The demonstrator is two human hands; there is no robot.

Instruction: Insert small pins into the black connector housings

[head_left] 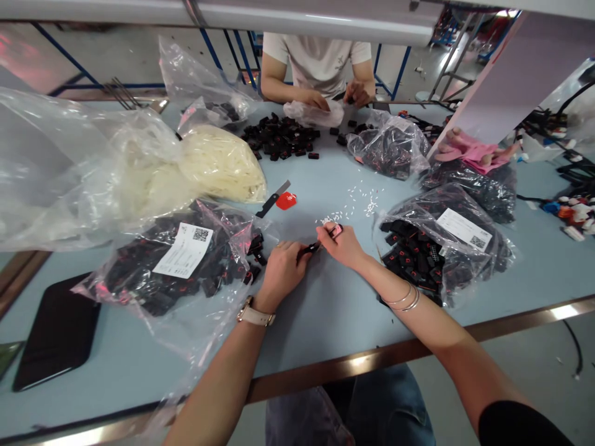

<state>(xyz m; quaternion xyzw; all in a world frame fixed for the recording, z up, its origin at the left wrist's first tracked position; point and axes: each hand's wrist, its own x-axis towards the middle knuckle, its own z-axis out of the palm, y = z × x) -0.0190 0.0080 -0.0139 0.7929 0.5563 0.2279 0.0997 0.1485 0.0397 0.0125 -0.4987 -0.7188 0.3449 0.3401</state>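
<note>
My left hand (283, 271) is closed on a small black part (308, 249), likely one of the black connector housings, over the middle of the table. Just right of it, my right hand (343, 246) is closed around a slim dark tool (335, 231), whose exact kind I cannot make out. The tool's lower end points toward the black part; whether they touch is hidden by my fingers. Small white pieces (372, 204) lie scattered beyond my right hand. Farther left are a dark-handled knife (268, 205) and a red scrap (286, 200).
Bags of black parts stand left (139, 260) and right (469, 248), near my forearms. A bag of pale yellow strips (223, 164) sits back left. Across the table, a person (320, 68) handles a clear bag behind a pile of black parts (279, 136). A black tablet-like slab (58, 331) lies left.
</note>
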